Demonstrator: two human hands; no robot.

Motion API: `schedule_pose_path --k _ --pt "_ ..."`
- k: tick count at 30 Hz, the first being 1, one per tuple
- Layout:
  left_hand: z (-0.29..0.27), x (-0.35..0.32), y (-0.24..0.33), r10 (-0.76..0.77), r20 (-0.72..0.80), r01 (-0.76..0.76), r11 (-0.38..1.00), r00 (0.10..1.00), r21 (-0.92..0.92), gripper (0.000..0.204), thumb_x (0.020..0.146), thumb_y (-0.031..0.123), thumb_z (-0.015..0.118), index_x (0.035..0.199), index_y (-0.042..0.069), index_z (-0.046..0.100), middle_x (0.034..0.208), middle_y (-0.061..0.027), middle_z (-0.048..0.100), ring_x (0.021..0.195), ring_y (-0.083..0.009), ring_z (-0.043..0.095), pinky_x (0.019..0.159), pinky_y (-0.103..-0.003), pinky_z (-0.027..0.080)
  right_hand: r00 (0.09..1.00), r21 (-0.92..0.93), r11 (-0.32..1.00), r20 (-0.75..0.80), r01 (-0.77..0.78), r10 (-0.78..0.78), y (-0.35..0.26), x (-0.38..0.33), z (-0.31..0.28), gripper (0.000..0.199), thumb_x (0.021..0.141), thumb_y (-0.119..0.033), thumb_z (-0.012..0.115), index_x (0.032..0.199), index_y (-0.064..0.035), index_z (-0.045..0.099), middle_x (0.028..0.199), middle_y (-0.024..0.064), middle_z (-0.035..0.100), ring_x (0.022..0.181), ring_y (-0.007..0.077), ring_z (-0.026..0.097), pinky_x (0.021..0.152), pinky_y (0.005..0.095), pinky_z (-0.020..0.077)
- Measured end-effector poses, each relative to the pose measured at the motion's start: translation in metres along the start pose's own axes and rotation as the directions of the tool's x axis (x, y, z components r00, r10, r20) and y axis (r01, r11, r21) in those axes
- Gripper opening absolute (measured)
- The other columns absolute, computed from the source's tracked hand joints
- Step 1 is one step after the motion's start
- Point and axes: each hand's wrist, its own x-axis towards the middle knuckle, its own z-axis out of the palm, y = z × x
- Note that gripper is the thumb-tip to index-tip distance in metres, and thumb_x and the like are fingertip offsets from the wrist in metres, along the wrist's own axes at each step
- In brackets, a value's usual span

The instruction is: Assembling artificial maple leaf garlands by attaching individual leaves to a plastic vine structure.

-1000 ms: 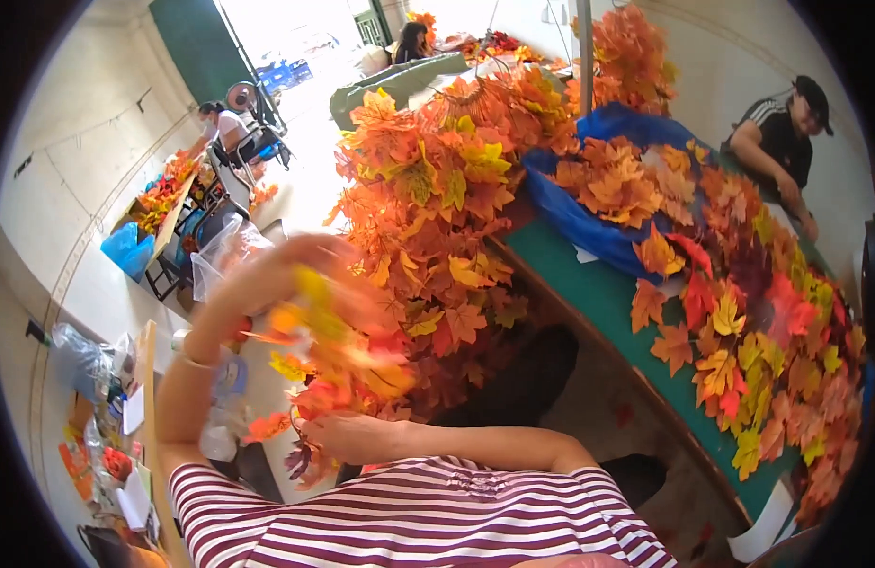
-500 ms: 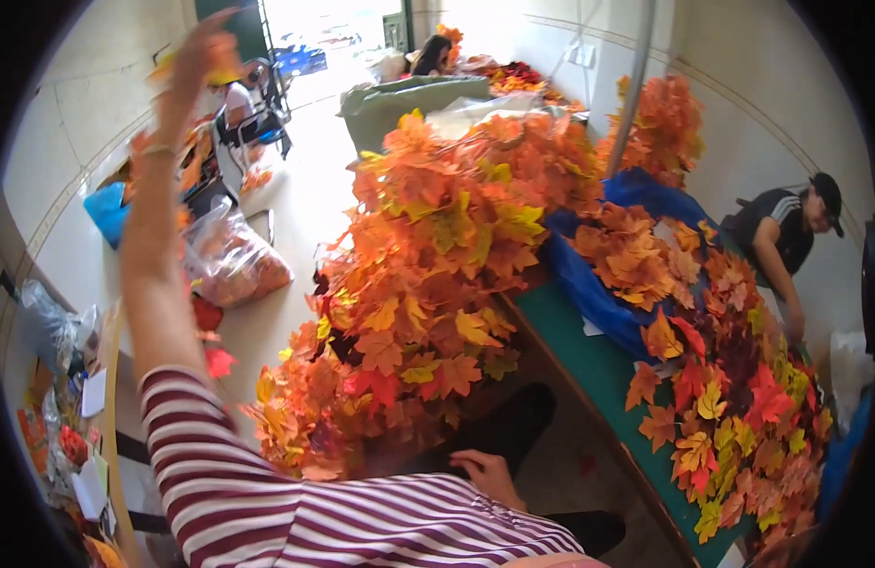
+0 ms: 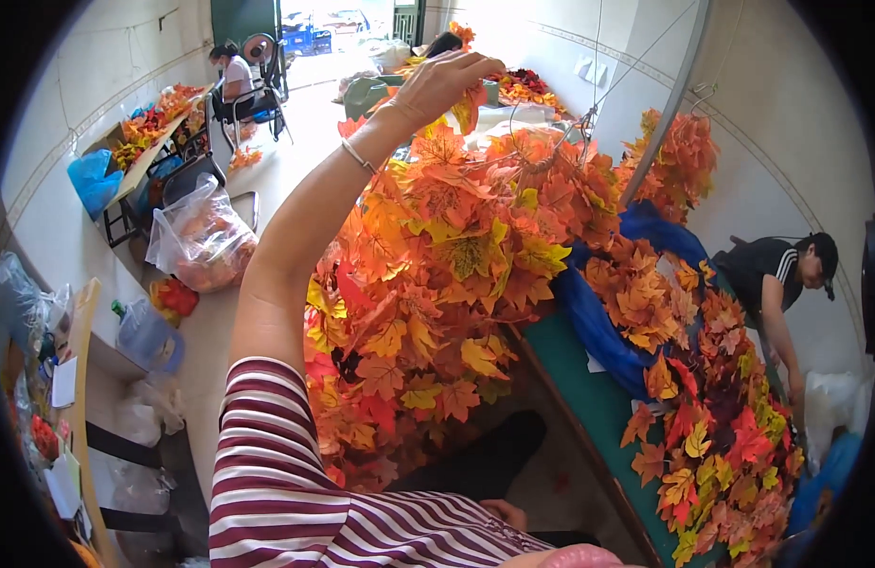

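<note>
My left hand (image 3: pixel 447 87) is raised over a big hanging bunch of artificial maple leaf garlands (image 3: pixel 428 284) in orange, yellow and red. Its fingers are closed on the end of a leaf garland (image 3: pixel 467 110), whose leaves dangle just below the fingertips. To the right of that hand the bunch hangs from a wire hook (image 3: pixel 585 121). Low in front of my body, my right hand (image 3: pixel 507 514) is mostly hidden by my striped shirt, so its fingers do not show clearly.
A green-topped table (image 3: pixel 575 364) on the right bears more leaf garlands (image 3: pixel 722 426) and blue plastic (image 3: pixel 598 322). A person in a black cap (image 3: pixel 769 279) bends beside it. A slanting metal pole (image 3: pixel 667 104) stands close by. At left are a bag of leaves (image 3: pixel 205 237) and a wooden-edged shelf (image 3: pixel 80 407).
My left arm has swung from the far left to the right, bringing the held leaves over the hanging bunch. My right hand has drawn back and shows less.
</note>
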Motion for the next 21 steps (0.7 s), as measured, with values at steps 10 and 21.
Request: schedule_pose_path --k 10,21 --pt "-0.009 -0.019 -0.003 -0.183 0.069 0.181 0.983 0.981 0.031 0.047 0.082 -0.003 0.054 0.122 0.021 0.053 0.107 -0.0066 0.063 0.091 -0.0312 0.063 0.076 -0.037 0.054 0.999 0.055 0.998 0.047 -0.008 0.005 0.004 0.002 -0.002 0.018 0.089 -0.003 0.055 0.1 0.0025 0.068 0.087 0.0126 0.072 0.084 0.016 0.069 0.075 0.0254 0.0512" --pt "0.015 -0.063 -0.007 0.183 0.457 -0.274 0.952 0.87 0.139 0.046 0.086 0.01 0.056 0.13 0.016 0.048 0.107 -0.0016 0.06 0.096 -0.0204 0.061 0.083 -0.031 0.052 0.979 -0.176 0.972 0.154 0.158 -0.132 -0.044 0.007 -0.017 0.018 0.086 -0.002 0.058 0.1 0.0003 0.069 0.089 0.0162 0.07 0.083 0.0234 0.069 0.074 0.0305 0.0531"
